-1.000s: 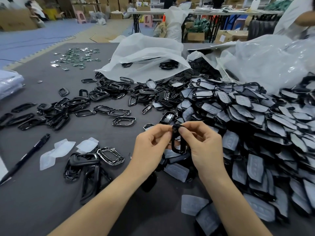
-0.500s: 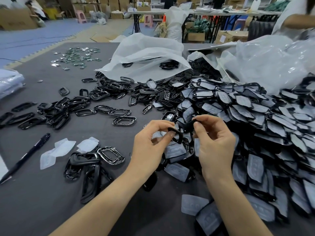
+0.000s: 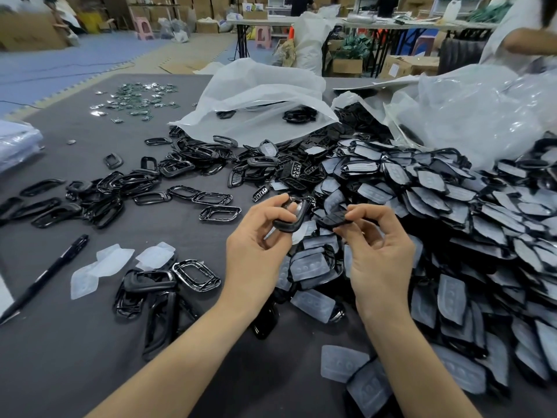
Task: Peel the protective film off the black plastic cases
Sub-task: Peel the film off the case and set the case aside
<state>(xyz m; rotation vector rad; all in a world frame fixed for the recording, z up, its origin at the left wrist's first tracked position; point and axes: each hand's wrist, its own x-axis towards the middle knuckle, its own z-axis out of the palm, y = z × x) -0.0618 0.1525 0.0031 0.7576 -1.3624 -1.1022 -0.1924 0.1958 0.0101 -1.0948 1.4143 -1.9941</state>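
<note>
- Holding one case in each hand above the bench (image 3: 60, 357), and judged to be mid-step, between separating the parts and stripping the film.
- Gripped with the left hand (image 3: 256, 245): a black frame-shaped case (image 3: 286, 226), with thumb and curled fingers closed round its lower rim.
- Pinched in the right hand (image 3: 382, 251), between thumb and forefinger: a flat black piece (image 3: 331, 221), just beside the frame; touching it or apart, could not tell.
- Saw no film plainly on either held part; glimpsed a pale patch through the frame's opening, but could not tell whether film or the heap behind.
- Judged the next move to call for finding a loose film corner with a fingertip and pulling it away, with the case braced in the other hand.
- After that, probably setting case and film down apart from each other.
- Found the supply on the right: a heap of film-covered cases (image 3: 452, 212) spreading from beneath both hands to the right border of the view and crowding the right forearm.
- Found bare frames (image 3: 156, 285) and peeled films (image 3: 105, 263) just left of the left forearm, and a pen (image 3: 45, 276) further left.
- Judged the open room to be bare bench at lower left, between forearm and pen, and ahead-left among the scattered frames.
- Traced the far bench edge behind a white bag (image 3: 259, 95) and a clear bag (image 3: 482, 116), both well beyond the hands, and the left edge slanting off towards the floor mats.
- Could not see the near edge.
</note>
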